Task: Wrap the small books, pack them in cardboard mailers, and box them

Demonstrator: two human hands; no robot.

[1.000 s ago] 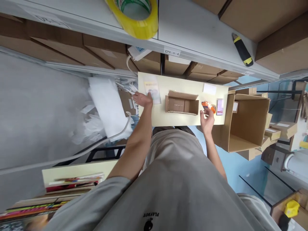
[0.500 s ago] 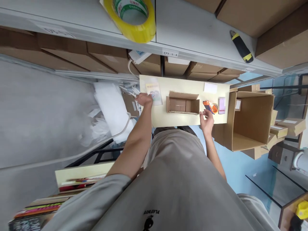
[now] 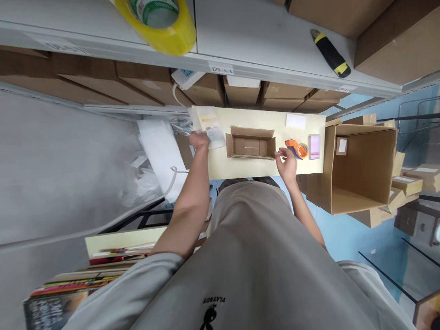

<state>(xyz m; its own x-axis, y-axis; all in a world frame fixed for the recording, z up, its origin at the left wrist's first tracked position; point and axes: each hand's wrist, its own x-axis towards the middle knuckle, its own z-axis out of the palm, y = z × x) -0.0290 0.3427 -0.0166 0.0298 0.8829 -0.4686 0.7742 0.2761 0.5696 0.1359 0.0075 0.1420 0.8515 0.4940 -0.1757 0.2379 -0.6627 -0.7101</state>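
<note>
My left hand (image 3: 200, 140) is closed on the near left edge of a thin booklet in a clear plastic sleeve (image 3: 212, 128), at the left end of the cream table. The booklet has a yellow and pale printed cover and looks slightly tilted. An open brown cardboard box (image 3: 252, 143) stands in the middle of the table, its flaps spread. At its right near corner is my right hand (image 3: 287, 166), thumb and fingers apart, nothing between them; whether the fingertips touch the box I cannot tell. Just beyond that hand lies an orange and blue tape dispenser (image 3: 294, 148).
A phone-like pink-screened device (image 3: 314, 146) and a white paper (image 3: 296, 121) lie on the cream table (image 3: 227, 169). Right of it stands a large open carton (image 3: 360, 165). The shelf above bears a yellow tape roll (image 3: 175, 34) and a utility knife (image 3: 330, 54). White foam sheeting (image 3: 160, 151) hangs left.
My left hand has gone from lying open by the booklet to gripping its edge, and the booklet has shifted and tilted. My right hand stays near the box corner. The view has shifted slightly.
</note>
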